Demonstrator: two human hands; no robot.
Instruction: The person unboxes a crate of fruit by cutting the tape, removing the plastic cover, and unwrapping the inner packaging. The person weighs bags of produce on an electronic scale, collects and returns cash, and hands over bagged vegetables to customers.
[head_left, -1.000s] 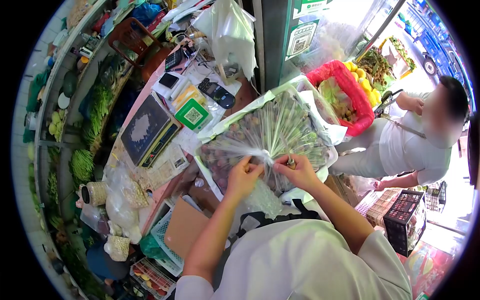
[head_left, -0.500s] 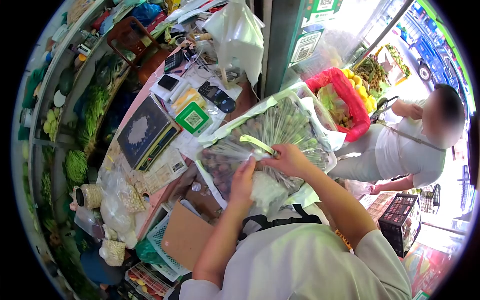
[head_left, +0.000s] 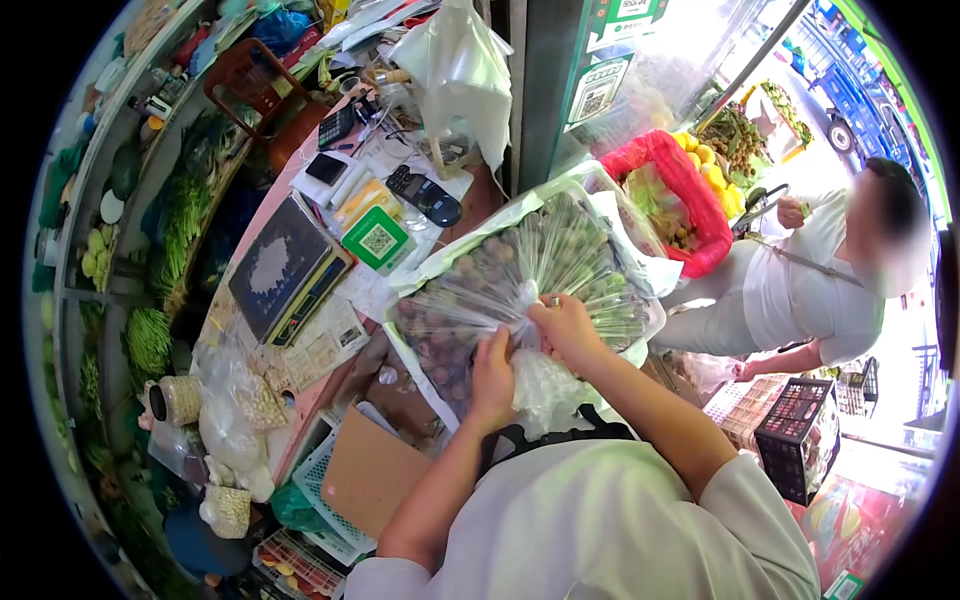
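Plastic [head_left: 525,293], pinched by left hand [head_left: 493,380] and right hand [head_left: 567,332], seems mid-gathering (the next move likely needs steady tension).

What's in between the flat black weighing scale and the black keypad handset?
In the head view, a square green card with a printed code and a yellow item are between the scale and handset.
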